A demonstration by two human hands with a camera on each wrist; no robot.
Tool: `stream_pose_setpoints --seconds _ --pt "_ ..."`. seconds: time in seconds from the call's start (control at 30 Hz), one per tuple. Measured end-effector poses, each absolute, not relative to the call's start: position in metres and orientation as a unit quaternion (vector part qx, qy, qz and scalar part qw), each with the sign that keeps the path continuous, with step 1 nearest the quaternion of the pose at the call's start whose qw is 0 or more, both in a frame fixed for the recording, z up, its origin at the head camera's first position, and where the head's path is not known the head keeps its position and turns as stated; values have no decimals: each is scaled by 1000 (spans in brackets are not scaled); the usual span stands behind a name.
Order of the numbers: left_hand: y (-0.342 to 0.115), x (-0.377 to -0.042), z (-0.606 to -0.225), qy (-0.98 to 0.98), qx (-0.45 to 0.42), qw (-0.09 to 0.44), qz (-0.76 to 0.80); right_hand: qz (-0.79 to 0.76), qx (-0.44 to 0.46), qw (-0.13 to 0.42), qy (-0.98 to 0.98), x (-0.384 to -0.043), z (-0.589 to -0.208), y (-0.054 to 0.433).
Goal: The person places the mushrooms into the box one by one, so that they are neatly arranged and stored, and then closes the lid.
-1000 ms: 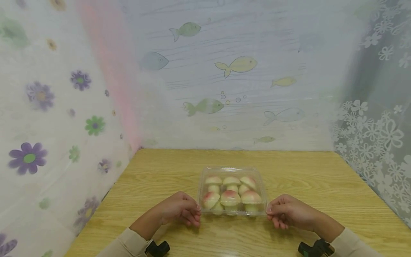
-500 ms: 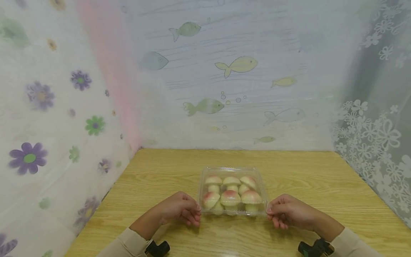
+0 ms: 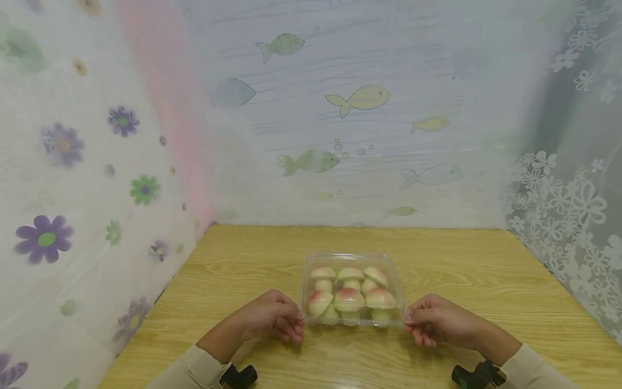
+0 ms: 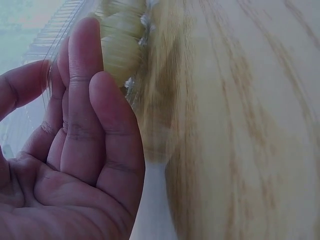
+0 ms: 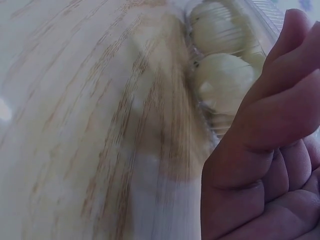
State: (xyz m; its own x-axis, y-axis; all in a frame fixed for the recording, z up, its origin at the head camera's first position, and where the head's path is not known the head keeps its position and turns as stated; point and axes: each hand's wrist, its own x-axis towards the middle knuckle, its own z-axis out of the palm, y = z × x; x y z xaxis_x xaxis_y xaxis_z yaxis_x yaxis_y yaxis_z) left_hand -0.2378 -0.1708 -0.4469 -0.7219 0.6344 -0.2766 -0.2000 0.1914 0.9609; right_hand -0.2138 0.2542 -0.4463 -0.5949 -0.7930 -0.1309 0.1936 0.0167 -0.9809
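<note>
A clear plastic clamshell box (image 3: 347, 260) lies on the wooden table, its lid down over several mushroom-shaped buns (image 3: 349, 299) with cream stems and pink-tinted caps. My left hand (image 3: 277, 317) pinches the rim at the box's near left corner between thumb and forefinger. At the near right corner, my right hand (image 3: 434, 322) pinches the rim in the same way. In the left wrist view, the left thumb and fingers (image 4: 82, 100) meet at the transparent edge. The right wrist view has the right fingers (image 5: 280, 115) beside the box wall, with pale buns (image 5: 225, 82) showing through.
The wood-grain table (image 3: 243, 254) extends around the box. Behind it hangs a sheet printed with fish (image 3: 364, 98); flowered sheets (image 3: 44, 237) flank both sides. A black wrist device (image 3: 238, 375) sits on each wrist by the beige sleeves (image 3: 194, 367).
</note>
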Motion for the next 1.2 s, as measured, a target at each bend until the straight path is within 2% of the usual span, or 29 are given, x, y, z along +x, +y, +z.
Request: stream_pose_setpoints --seconds 0.67,1.0,1.2 --pt "-175 -237 -445 698 164 338 609 -635 -215 366 645 -212 -443 252" --pt "-188 -244 -439 721 173 327 587 -604 -188 360 685 -214 -442 267" --pt "-199 -251 -432 757 168 311 550 -571 -178 325 733 -217 -431 279"
